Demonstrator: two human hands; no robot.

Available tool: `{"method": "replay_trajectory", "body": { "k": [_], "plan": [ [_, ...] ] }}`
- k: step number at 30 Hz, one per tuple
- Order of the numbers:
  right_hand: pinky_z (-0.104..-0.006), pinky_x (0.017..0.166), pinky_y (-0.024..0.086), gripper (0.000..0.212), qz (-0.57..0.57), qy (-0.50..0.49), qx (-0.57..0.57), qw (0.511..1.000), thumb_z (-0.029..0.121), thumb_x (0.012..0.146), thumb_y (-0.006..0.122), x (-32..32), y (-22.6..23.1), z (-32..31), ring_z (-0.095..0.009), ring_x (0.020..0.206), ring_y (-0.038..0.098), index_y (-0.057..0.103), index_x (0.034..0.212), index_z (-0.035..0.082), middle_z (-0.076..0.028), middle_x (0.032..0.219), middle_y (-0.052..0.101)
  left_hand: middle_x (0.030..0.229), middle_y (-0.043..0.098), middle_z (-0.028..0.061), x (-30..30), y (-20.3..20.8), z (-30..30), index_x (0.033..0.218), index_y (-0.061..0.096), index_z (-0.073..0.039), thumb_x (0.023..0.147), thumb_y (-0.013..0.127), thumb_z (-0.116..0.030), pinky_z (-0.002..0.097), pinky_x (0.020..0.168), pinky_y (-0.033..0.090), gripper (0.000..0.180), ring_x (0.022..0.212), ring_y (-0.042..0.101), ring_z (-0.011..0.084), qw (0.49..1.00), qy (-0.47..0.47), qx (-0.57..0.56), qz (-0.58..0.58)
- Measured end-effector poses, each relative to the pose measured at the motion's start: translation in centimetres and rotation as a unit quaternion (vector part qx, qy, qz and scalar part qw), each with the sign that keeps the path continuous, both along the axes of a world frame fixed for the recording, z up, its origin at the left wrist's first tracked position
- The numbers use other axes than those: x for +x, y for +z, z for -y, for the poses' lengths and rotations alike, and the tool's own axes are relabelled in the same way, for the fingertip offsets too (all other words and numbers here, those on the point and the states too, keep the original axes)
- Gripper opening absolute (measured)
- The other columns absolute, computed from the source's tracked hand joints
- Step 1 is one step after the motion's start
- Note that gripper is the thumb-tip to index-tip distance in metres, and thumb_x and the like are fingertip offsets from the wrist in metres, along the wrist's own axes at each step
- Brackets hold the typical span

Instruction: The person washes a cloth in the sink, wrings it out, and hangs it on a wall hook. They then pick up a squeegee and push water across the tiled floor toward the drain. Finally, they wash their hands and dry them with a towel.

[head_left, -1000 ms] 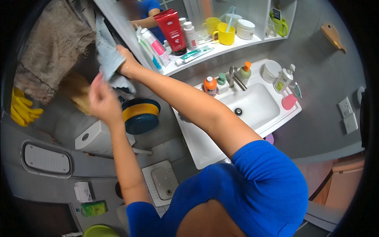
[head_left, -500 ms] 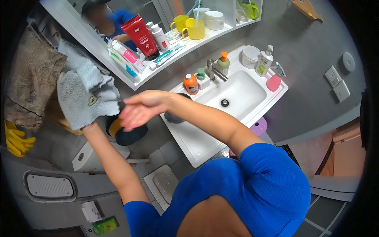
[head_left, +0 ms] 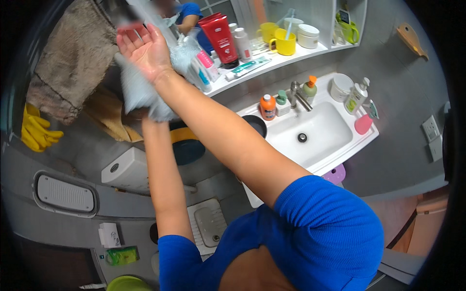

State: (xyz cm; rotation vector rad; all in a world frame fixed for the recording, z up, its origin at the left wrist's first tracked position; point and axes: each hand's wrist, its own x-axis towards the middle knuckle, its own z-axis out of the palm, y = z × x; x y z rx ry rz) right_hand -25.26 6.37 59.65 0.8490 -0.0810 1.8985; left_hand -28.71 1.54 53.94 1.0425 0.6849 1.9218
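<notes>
Raised at the upper left, my right hand (head_left: 144, 54) is open, palm showing and fingers stretched, with nothing in it. Its wrist crosses in front of a light blue-grey towel (head_left: 138, 92), which is smeared by motion. My left forearm (head_left: 162, 179) reaches up to the towel's lower edge. The towel covers my left hand, so its fingers and its hold on the cloth are hidden. A brown towel (head_left: 73, 58) hangs just left of my right hand, and a tan cloth (head_left: 109, 114) hangs below it.
Yellow gloves (head_left: 39, 131) hang at the far left. A mirror shelf (head_left: 272, 60) bears tubes, bottles and yellow cups (head_left: 285, 42). Below it, the white sink (head_left: 315, 131) has a faucet (head_left: 298, 94) and several bottles along its rim. A white tank (head_left: 128, 167) stands beside my left forearm.
My right hand has risen up and left, turning its palm into view. My left arm has moved up and right, and the blue-grey towel has shifted with it. The view has shifted too.
</notes>
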Motion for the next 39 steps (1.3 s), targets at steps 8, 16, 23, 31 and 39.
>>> {"method": "replay_trajectory", "body": {
  "k": [8,16,23,31,39],
  "plan": [
    [-0.0340,0.057,0.053,0.011,0.215,-0.454,0.154,0.851,0.009,0.083,0.039,-2.7,0.9,-0.2,-0.028,0.065,0.060,0.039,0.089,-0.001,-0.024,0.077,0.055,0.112,0.046,0.0083,0.0,0.3,-0.4,0.118,0.037,-0.006,0.086,0.032,-0.030,0.0336,0.086,0.039,0.040,0.102,0.046,0.0230,0.992,0.015,0.005,0.126],
    [-0.0363,0.064,0.047,0.026,0.396,-0.675,0.036,0.622,0.022,0.081,0.050,-0.3,0.4,-2.8,-0.025,0.072,0.059,0.053,0.102,0.007,-0.013,0.075,0.060,0.117,0.042,0.0057,2.0,-2.0,-1.6,0.121,0.032,-0.005,0.088,0.032,-0.026,0.0309,0.089,0.036,0.039,0.105,0.042,0.0192,0.997,-0.044,-0.009,0.065],
    [-0.0367,0.092,0.036,0.028,0.115,-0.069,0.063,0.989,0.012,0.083,0.039,3.3,-4.2,1.7,-0.029,0.104,0.044,0.040,0.105,-0.006,-0.021,0.109,0.046,0.113,0.045,0.0073,-0.4,-1.0,-5.5,0.118,0.036,-0.003,0.087,0.037,-0.020,0.0276,0.089,0.037,0.035,0.100,0.046,0.0180,0.935,-0.242,0.199,0.167],
    [-0.0308,0.088,0.039,0.023,0.322,-0.319,0.099,0.886,0.008,0.082,0.042,5.5,-8.5,3.7,-0.021,0.094,0.052,0.048,0.101,-0.005,-0.013,0.099,0.053,0.103,0.050,0.0076,0.8,-2.2,-0.5,0.109,0.044,-0.005,0.087,0.037,-0.029,0.0321,0.081,0.042,0.033,0.094,0.049,0.0193,0.993,-0.104,-0.053,-0.013],
    [-0.0220,0.049,0.040,0.006,0.471,-0.249,-0.105,0.839,0.001,0.073,0.042,8.8,-14.4,2.1,-0.013,0.065,0.050,0.048,0.074,0.001,-0.008,0.069,0.050,0.120,0.041,0.0149,-2.4,-6.8,3.7,0.118,0.037,0.000,0.088,0.027,-0.023,0.0443,0.097,0.025,0.039,0.112,0.037,0.0291,0.852,-0.401,0.078,0.328]
  ]
}}
